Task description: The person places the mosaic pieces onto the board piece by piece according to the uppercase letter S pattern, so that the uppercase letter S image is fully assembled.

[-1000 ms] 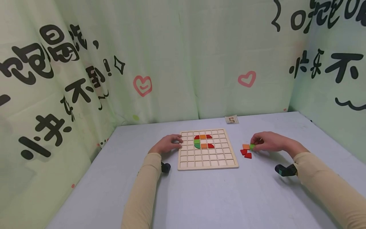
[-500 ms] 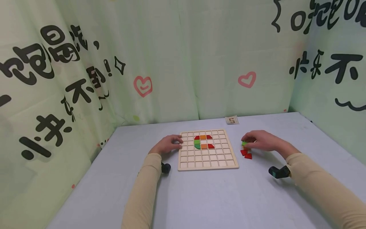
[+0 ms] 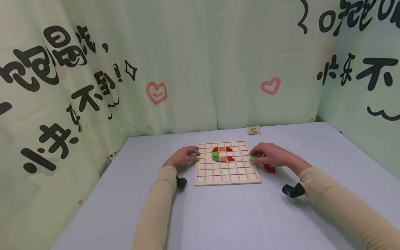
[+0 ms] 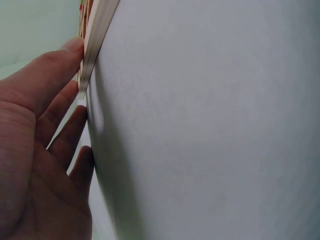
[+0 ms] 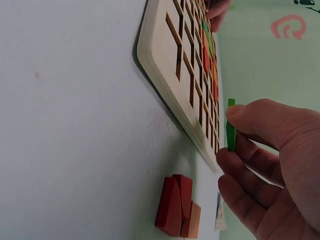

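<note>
A wooden grid board lies on the table with red, orange and green tiles set in several squares, forming a C-like figure. My left hand rests at its left edge; in the left wrist view the thumb touches the rim and the other fingers are loosely extended. Between thumb and fingers, my right hand pinches a green tile, held up near the board's right edge. Below that hand, red tiles and an orange tile sit on the table, partly hidden in the head view.
A small printed card lies behind the board by the table's far edge. Pale green curtains with dark writing and pink hearts stand behind and at both sides of the white-covered table.
The right hand has carried the green tile leftward from the loose pile to the board's right edge. My left hand and the board have stayed in place.
</note>
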A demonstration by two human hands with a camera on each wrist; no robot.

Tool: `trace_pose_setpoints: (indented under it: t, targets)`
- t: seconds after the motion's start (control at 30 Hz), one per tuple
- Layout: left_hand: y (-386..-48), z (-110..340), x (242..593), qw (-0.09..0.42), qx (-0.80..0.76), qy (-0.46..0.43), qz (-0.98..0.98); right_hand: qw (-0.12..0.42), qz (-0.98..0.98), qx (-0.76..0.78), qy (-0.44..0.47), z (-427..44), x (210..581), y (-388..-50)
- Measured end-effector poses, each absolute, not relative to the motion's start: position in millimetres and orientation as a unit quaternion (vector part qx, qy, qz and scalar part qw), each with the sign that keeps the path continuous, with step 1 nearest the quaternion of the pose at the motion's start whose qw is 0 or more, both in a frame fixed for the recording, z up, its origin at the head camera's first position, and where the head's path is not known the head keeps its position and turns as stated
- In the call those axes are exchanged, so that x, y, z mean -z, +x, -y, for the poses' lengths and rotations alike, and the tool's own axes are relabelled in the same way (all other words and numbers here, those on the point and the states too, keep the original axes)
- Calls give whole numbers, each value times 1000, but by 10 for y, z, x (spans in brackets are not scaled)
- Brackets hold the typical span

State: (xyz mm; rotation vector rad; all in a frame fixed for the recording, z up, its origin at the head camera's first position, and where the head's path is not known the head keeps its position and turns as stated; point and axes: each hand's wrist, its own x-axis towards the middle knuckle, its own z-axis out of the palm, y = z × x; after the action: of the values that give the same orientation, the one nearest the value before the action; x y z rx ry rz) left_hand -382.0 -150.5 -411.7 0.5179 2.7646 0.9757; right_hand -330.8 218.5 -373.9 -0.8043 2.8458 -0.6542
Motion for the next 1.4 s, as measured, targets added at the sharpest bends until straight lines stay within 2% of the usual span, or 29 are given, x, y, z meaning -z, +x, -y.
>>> trace_pose_setpoints:
  t: [0.8, 1.4]
  targets:
    - [-3828, 1516, 4125, 86, -335, 173, -922, 45, -922, 214, -320, -1745, 3797, -3314]
    - [-3807, 1505, 4105, 87, -332, 165, -925, 40, -926, 199, -318, -1592, 3891, -3368]
